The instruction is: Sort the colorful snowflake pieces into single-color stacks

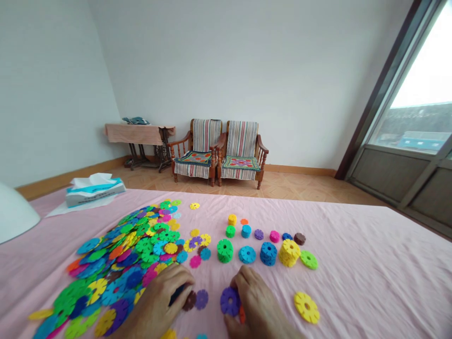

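My right hand (252, 296) pinches a large purple notched plastic disc (230, 302) between thumb and fingers. Behind that disc, an orange one (242, 314) shows partly under the hand. My left hand (165, 294) is curled at the near right edge of a heaped pile of mixed-colour discs (141, 240). Something dark blue fills the gap between its thumb and forefinger; I cannot make out whether it is held. A brown disc (189, 301) touches the left fingertips, and a small purple disc (202, 299) lies beside it.
Ahead of my right hand stand stacks sorted by colour: green (225, 251), light blue (247, 254), blue (269, 254) and yellow (289, 253). Smaller stacks sit behind them. A yellow disc (306, 307) lies at right on the pink cloth (370, 263). A tissue box (95, 190) stands far left.
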{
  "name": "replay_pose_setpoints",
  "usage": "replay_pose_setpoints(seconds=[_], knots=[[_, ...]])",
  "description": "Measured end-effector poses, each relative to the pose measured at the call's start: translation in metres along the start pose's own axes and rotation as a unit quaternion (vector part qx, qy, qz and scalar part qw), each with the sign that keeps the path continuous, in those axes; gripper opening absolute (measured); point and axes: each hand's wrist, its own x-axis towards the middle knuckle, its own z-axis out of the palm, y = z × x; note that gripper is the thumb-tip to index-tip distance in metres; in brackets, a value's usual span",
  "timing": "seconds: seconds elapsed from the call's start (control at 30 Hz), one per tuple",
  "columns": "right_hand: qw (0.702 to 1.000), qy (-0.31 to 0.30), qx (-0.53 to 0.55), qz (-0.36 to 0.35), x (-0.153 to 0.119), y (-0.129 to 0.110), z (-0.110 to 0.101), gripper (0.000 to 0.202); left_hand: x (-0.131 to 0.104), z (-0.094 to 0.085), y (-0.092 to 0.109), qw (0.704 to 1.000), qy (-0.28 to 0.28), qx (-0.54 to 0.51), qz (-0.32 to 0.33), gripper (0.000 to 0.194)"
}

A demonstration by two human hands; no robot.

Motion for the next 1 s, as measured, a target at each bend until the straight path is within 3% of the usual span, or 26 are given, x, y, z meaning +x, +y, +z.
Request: replay_pose_setpoints(seconds=[0.2,0.77,0.9,1.0], knots=[[1.0,0.001,-0.006,0.007,0.0,-0.006,-0.01,0.029,0.0,0.0,0.002,1.0,-0.016,0.003,0.001,0.017],[0.997,-0.07,0.015,0.027,0.001,-0.023,-0.034,0.031,0.001,-0.001,-0.001,0.999,-0.041,-0.009,-0.007,0.016],[0.999,-0.041,0.029,0.003,-0.003,-0.014,-0.03,0.038,0.001,-0.006,0.001,0.999,-0.041,-0.02,-0.023,0.016],[0.998,0.009,0.05,-0.025,-0.007,-0.006,-0.025,0.028,-0.001,-0.01,0.004,0.996,-0.069,-0.011,-0.049,0.014]])
